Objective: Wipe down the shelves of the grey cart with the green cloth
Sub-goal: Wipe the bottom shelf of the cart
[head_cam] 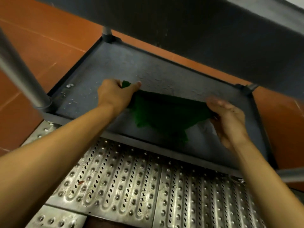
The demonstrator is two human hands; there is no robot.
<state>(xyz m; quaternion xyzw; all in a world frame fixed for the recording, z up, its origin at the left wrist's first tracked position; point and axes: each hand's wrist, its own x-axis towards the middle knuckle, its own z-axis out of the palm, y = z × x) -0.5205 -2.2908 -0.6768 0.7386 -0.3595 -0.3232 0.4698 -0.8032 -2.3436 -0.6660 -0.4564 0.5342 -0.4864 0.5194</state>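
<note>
- The left hand (115, 94) reaches in over the lower shelf (148, 68) of the grey cart; its grip is clenched round the left corner of the green cloth (161, 112), and a tuft of the fabric pokes out between thumb and fingers.
- The right hand (230, 122) has its grip on the right end of the green cloth, with the fingers (215, 102) folded over the cloth's upper edge. They are blurred, so the exact hold is hard to read.
- The green cloth is stretched between the two hands near the front middle of the lower shelf. Its loose lower part sags in a point toward the shelf's front rim; whether it touches the surface cannot be told.
- The lower shelf is a grey tray with a raised rim and a mottled surface.
- Small white scraps (69, 85) lie in its near left corner, left of the left hand.
- The upper shelf (197, 30) of the grey cart runs across the top of the view, above both hands.
- A thick metal post (21, 71) stands at the near left corner, and a second post (107, 32) at the far left corner.
- Under the cart's front edge lies a perforated metal grate (123, 178), set in an orange-red tiled floor (41, 38).
</note>
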